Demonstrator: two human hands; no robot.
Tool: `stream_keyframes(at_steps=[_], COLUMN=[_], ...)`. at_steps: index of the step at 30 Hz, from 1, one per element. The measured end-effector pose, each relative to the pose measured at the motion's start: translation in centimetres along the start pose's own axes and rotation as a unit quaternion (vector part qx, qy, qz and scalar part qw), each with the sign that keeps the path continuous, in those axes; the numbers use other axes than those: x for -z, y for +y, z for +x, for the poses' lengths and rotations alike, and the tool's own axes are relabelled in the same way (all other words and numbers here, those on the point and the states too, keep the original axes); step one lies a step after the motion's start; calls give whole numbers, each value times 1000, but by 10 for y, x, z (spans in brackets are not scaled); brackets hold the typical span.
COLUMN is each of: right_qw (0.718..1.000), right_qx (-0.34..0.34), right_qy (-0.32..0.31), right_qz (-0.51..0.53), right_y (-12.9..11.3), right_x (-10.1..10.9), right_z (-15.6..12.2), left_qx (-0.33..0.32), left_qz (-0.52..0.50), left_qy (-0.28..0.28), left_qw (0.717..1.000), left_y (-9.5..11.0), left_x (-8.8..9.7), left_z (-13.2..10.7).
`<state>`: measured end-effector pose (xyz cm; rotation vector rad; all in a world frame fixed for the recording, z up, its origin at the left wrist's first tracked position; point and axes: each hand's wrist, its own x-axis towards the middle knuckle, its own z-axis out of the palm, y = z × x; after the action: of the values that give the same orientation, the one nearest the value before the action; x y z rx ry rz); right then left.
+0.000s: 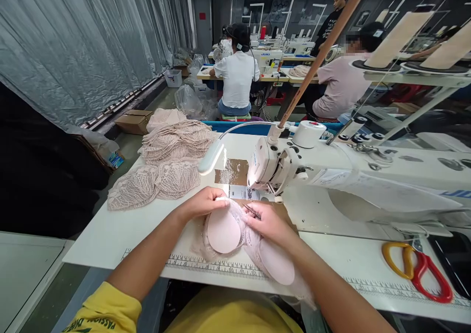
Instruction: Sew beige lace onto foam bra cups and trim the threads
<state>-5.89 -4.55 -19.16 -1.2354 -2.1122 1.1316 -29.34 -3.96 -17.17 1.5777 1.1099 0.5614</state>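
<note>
A pale pink lace bra (223, 231) with padded cups lies over the front of the sewing table, its inner side facing up. My left hand (206, 203) pinches its upper edge above the left cup. Closed at the middle of the bra, my right hand (267, 220) also has a small dark metal tool (252, 212) in its fingers; whether it is snips or tweezers I cannot make out. Just beyond both hands stands the needle area of a white sewing machine (259, 164). The right cup hangs partly over the table edge beneath my right forearm.
Lace bras (172, 146) are piled at the left of the table (99, 240). A lamp (211, 157) bends over the work. Scissors (419, 269) with red and yellow handles lie at the right by a black phone (454, 259). Other people sit at machines ahead.
</note>
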Motion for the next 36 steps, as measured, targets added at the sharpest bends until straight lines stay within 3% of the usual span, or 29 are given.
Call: stream_keyframes(at_steps=[6,12,16,20,25,30,36], right_qw=[995,984,990,993,992,989,993], right_qx=[10,21,-12,1,-13,-18,-6], right_qy=[-13,-24,-17,-27,-53,-70,-44], right_qz=[93,173,137,118,112,127,107], right_y=[1,1,2,9,14,3,-6], right_x=[-16,-15,-8,0,5,4,-2], right_z=[6,4,1,-5,-7,-5,-3], left_qx=[-61,-43,-14,-4,10,31,40], left_qz=[45,20,-52,-113,-150,-178,-188], left_qy=[21,-47,-92,-120,-109,-95,-95], left_qw=[997,998,994,986,982,979,977], left_y=[-4,-10,-16,-12,-12,-17,-17], left_x=[-8,-24,-20,-16,-19,-22,-24], left_z=[-5,5,7,6,6,8,8])
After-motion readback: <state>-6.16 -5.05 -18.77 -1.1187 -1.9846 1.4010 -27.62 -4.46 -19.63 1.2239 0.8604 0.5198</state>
